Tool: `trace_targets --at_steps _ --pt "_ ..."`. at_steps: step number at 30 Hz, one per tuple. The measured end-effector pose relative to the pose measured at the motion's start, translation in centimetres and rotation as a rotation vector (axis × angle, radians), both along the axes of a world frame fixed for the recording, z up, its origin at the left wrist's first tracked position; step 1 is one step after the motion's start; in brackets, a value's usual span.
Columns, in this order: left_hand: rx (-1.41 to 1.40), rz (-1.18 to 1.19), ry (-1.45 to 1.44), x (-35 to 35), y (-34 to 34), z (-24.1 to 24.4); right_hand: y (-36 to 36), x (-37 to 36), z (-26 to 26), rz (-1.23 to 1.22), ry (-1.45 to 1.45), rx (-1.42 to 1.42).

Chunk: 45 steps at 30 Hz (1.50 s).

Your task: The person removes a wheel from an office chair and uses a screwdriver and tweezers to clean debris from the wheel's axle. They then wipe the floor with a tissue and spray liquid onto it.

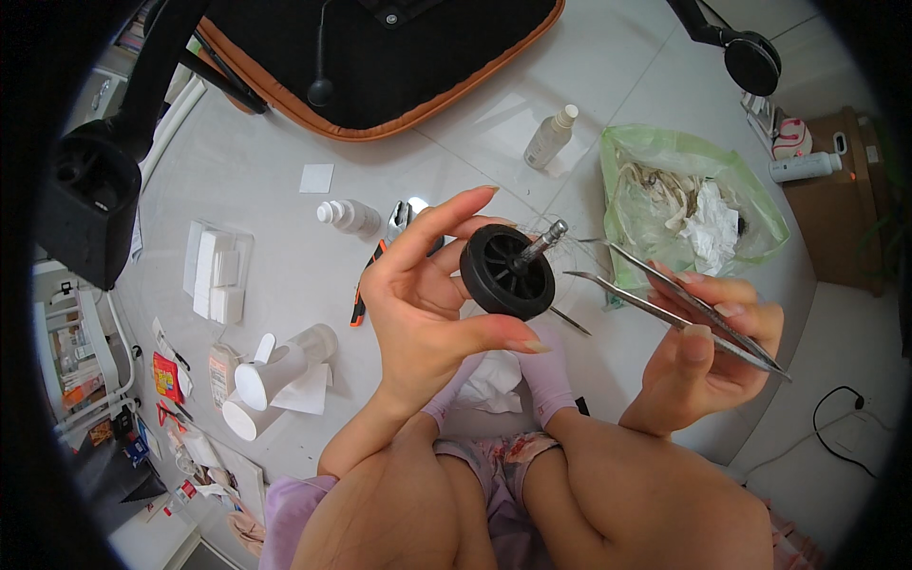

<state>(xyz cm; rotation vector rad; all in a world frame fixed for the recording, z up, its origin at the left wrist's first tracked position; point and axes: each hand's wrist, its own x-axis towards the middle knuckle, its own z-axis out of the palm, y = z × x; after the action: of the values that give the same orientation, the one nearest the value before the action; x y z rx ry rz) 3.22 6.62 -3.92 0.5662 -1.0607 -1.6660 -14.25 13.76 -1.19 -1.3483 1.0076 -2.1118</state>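
My left hand (417, 303) holds a small black caster wheel (507, 274) by its tread, between thumb and fingers. A metal axle pin (545, 241) sticks out of its hub towards the upper right. Fine loose hairs (570, 224) trail around the pin. In my right hand (702, 356) is a pair of metal tweezers (634, 296) with bent tips. The tips are spread apart, just right of the wheel and close to the hairs. Behind my left hand lie pliers with orange and black handles (358, 296), partly covered. A thin metal rod (571, 322) shows below the wheel.
A green plastic bag (773, 226) with crumpled tissue stands at right. Bottles (548, 140) stand on the tiled floor. At left are white pads in a clear box (217, 274). A chair seat's underside (427, 78) and chair casters (752, 63) are above. Cardboard box (830, 206) stands far right.
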Motion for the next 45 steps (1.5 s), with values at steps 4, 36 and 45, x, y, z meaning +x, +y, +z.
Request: trace_targets --at_steps 4,36,45 --pt "-0.026 0.016 -0.005 -0.2 -0.1 0.0 0.0 0.0 0.1 0.081 0.013 0.076" --pt "-0.142 0.220 -0.263 -0.4 0.4 0.5 1.5 -1.3 -0.4 0.138 0.192 -0.058" --pt "-0.285 0.311 -0.417 -0.6 0.3 0.6 0.5 0.2 -0.4 0.000 0.154 0.016"
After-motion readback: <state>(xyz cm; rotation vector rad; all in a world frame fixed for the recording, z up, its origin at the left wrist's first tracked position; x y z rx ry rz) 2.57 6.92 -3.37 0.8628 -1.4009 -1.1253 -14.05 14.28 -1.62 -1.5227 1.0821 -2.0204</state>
